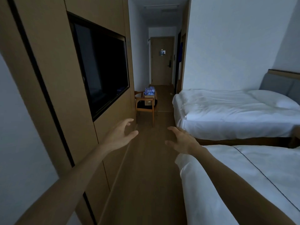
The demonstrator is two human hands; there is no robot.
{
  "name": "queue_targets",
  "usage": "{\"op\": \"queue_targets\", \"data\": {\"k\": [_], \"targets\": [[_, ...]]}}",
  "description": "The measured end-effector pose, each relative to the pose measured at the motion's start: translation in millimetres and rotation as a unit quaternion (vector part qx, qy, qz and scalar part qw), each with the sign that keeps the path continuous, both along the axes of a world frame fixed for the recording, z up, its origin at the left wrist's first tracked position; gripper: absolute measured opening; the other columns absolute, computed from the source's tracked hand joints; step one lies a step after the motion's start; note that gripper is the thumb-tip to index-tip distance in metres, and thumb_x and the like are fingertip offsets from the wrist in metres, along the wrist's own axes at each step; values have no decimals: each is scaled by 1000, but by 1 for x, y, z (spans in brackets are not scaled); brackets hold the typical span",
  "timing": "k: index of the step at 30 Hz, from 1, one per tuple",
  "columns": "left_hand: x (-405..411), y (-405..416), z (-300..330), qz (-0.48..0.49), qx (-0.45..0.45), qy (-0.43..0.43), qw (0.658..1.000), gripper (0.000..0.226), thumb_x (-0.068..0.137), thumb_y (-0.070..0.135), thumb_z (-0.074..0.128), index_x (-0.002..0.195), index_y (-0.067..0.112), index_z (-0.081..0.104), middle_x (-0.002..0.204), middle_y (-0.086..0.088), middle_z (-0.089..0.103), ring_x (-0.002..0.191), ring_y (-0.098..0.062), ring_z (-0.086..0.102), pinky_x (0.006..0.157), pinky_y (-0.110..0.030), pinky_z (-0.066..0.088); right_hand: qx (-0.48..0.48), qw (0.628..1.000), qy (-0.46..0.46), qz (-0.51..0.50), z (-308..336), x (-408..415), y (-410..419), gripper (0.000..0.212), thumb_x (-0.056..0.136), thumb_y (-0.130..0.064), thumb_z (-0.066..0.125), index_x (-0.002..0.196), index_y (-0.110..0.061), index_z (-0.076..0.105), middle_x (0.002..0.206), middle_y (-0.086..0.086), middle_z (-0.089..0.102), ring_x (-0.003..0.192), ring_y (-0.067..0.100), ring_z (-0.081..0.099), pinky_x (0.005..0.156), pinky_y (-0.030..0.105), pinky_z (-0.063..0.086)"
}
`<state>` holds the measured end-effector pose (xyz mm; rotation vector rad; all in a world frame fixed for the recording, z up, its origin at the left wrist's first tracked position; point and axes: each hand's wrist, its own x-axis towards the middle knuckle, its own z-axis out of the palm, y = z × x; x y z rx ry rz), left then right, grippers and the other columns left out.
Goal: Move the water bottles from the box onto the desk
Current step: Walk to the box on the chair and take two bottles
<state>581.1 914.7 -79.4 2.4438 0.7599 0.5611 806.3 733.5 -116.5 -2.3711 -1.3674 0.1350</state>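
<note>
Two empty hands, left hand (121, 135), right hand (181, 140), one box (149, 95), two beds (235, 111)

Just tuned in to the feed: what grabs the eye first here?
Two empty hands, left and right, reach forward, fingers spread, over the wood floor. White beds fill the right and a dark TV the left wall. Far down the aisle, bottles sit in a box on a chair.

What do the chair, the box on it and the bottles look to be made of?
Chair: likely wood, light brown with a smooth finish, plus a dark seat pad.
Box: probably cardboard, matte tan with flat sides.
Bottles: seemingly clear plastic, with a bluish glint and pale caps; too far and dim to be sure.
</note>
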Motion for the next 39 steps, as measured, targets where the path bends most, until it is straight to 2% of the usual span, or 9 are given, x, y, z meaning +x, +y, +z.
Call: {"op": "queue_targets", "data": {"k": [5,9,14,18,23,26,29,32,39], "targets": [[69,69,0,13,-7,-2,1000,60,89,58,54,142,45,30,141,15,41,126,-11,42,103,-42,41,-7,1000,-6,19,3,77,73,70,89,-59,56,147,-36,24,151,0,36,135,27,40,109,53,38],[114,119,-4,14,-26,-7,1000,59,88,59,55,141,47,31,139,17,41,116,-4,39,97,-36,41,-1,1000,0,22,3,129,125,70,88,-61,56,146,-39,24,153,0,33,136,28,39,108,54,38],[175,186,-14,21,-34,-9,999,58,86,64,53,138,50,31,137,19,42,115,-2,39,90,-33,39,-6,1000,1,28,-5,189,187,68,86,-64,54,142,-42,22,151,-1,35,133,28,42,106,53,42],[230,246,-29,16,-39,-14,999,63,77,75,49,134,56,30,136,22,42,114,-2,41,91,-35,42,-6,1000,-4,25,-15,238,240,62,89,-56,57,139,-42,24,149,-1,37,129,27,46,103,50,46],[306,332,-40,-14,-26,-8,1000,72,67,84,42,133,57,29,139,20,42,119,-6,45,96,-43,45,-8,1000,-3,10,-20,308,317,69,89,-54,59,146,-35,25,149,1,36,130,27,44,104,47,45],[354,390,-34,-25,-5,4,1000,71,68,86,39,132,57,30,137,20,43,115,-3,43,90,-39,45,-10,1000,-7,-9,-17,351,363,72,89,-55,59,149,-33,24,152,2,34,134,28,41,107,45,41],[401,442,-25,-29,18,5,999,73,68,85,38,133,55,30,137,19,43,114,-5,45,85,-36,45,9,1000,-1,-30,-16,392,404,75,88,-59,57,150,-32,23,153,2,32,137,28,39,108,44,39],[444,484,-24,-43,15,0,999,67,74,77,46,135,51,32,138,15,44,111,-5,45,83,-34,43,7,999,0,-48,-18,432,441,78,86,-66,54,150,-33,23,154,1,32,137,28,38,107,44,39],[551,565,-39,-63,-3,-9,998,64,80,70,51,137,50,31,142,14,41,118,-6,44,89,-33,41,4,998,-2,-59,-32,532,522,81,82,-72,52,148,-37,20,156,1,31,137,29,38,106,46,40]]}}
